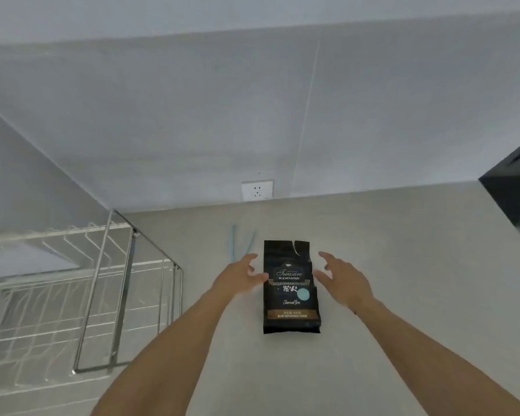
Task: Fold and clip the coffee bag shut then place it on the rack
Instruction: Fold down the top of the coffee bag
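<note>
A black coffee bag (290,307) with gold and white print lies flat on the pale counter, its torn top edge pointing to the wall. My left hand (240,277) hovers at the bag's left edge, fingers spread, thumb close to the bag. My right hand (342,277) is at the bag's right edge, fingers spread as well. Neither hand holds anything. A light blue clip (237,243), open in a V, lies on the counter just behind my left hand. The metal wire rack (102,280) stands at the left.
A white wall socket (257,190) sits low on the wall behind the bag. A dark appliance (517,187) stands at the far right of the counter (403,250). The rack's chrome frame reaches to the counter's front left.
</note>
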Tool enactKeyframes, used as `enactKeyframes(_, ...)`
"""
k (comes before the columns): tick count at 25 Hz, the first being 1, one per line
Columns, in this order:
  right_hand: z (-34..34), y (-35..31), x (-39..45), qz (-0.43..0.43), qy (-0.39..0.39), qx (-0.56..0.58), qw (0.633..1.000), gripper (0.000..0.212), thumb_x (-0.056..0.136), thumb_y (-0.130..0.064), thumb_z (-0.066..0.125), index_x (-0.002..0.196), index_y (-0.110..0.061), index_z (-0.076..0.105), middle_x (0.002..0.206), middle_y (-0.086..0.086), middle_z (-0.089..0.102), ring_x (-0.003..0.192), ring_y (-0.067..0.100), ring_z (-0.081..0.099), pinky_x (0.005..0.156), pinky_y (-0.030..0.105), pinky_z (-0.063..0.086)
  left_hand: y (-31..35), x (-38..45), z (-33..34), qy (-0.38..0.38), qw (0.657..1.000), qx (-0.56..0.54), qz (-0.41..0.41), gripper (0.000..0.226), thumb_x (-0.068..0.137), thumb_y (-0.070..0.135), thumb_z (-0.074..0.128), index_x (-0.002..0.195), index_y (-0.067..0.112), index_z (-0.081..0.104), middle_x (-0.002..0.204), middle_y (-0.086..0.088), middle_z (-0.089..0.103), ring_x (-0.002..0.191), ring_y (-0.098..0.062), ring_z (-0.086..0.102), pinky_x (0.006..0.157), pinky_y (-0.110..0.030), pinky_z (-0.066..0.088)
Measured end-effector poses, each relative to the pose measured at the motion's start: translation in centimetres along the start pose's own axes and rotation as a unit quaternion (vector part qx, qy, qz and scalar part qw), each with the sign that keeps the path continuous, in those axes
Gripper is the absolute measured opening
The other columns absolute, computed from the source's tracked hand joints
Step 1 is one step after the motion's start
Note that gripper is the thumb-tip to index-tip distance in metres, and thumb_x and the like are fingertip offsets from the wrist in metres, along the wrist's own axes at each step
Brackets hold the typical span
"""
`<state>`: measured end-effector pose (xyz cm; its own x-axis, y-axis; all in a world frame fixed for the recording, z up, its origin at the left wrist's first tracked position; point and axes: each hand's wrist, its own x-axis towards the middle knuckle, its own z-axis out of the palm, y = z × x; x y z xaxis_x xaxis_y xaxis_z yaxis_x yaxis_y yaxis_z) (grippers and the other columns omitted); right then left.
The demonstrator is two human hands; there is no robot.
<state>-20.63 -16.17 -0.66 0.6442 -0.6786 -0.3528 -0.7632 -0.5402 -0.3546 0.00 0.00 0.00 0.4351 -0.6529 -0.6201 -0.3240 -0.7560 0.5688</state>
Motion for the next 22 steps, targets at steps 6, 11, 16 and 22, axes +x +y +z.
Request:
enactKeyframes(6,1.6,-1.7,2.9,0.129,-0.026,0.373,0.918,0.055,0.09,-0.034,0.062,0.139,-0.023,0.04,0.121,0.007,0.065,0.104,0.024,0.061,0.081,0.033,0.051,1.8,2.3,1.4,0.008,0.98,-0.19,-0.062,0.065,0.087,0.03,0.069,0.143,0.016,0.038,0.129,-0.011,0.062,0.11,-0.023,0.06,0.098,-0.036,0.046)
enactKeyframes(11,2.3,-2.6,2.2,0.162,0.017,0.494,0.854,0.05,0.087,-0.018,0.068,0.132,-0.022,0.048,0.11,0.008,0.065,0.092,0.02,0.065,0.064,0.031,0.056,2.0,1.7,1.5,0.059,0.948,-0.292,-0.111,0.038,0.089,0.021,0.066,0.123,0.007,0.058,0.109,-0.016,0.071,0.083,-0.022,0.064,0.075,-0.035,0.051)
enactKeyframes(16,1.8,-3.3,-1.1,0.142,0.041,0.57,0.808,0.041,0.087,-0.024,0.068,0.125,-0.024,0.054,0.109,0.006,0.067,0.094,0.022,0.068,0.066,0.033,0.058,2.2,-1.5,1.4,0.09,0.932,-0.343,-0.082,0.022,0.088,0.021,0.067,0.108,0.012,0.066,0.089,-0.004,0.073,0.073,-0.016,0.063,0.065,-0.029,0.05)
enactKeyframes(22,1.2,-3.6,-8.0,0.092,0.059,0.57,0.815,0.03,0.088,-0.021,0.067,0.116,-0.032,0.06,0.106,-0.002,0.069,0.089,0.019,0.07,0.065,0.033,0.061,0.6,-8.1,2.5,0.078,0.933,-0.348,-0.057,0.019,0.083,0.026,0.072,0.101,0.021,0.068,0.087,0.002,0.077,0.079,-0.013,0.072,0.066,-0.027,0.05)
